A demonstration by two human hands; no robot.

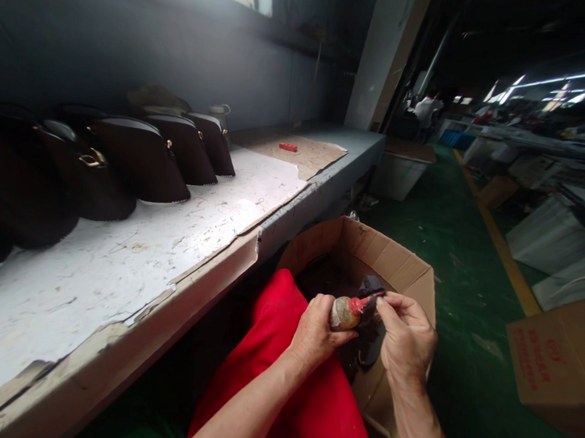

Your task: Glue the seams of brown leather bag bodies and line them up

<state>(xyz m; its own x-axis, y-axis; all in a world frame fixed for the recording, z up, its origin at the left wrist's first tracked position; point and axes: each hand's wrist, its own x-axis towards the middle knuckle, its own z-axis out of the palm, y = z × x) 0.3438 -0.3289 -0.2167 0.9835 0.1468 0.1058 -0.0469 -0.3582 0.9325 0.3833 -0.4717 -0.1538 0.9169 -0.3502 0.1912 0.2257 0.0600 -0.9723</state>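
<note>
My left hand is wrapped round a small glue-stained bottle with a red tip, held sideways over my lap. The red tip points right and touches or nearly touches a dark piece. My right hand pinches that dark piece between thumb and fingers, close to the bottle's tip. Both hands are above an open cardboard box with dark pieces inside, whose details are hard to make out.
A long workbench runs along the left, with a row of dark brown bags on it. A red object lies on brown paper. Another cardboard box stands at the right on the green floor. A person is far back.
</note>
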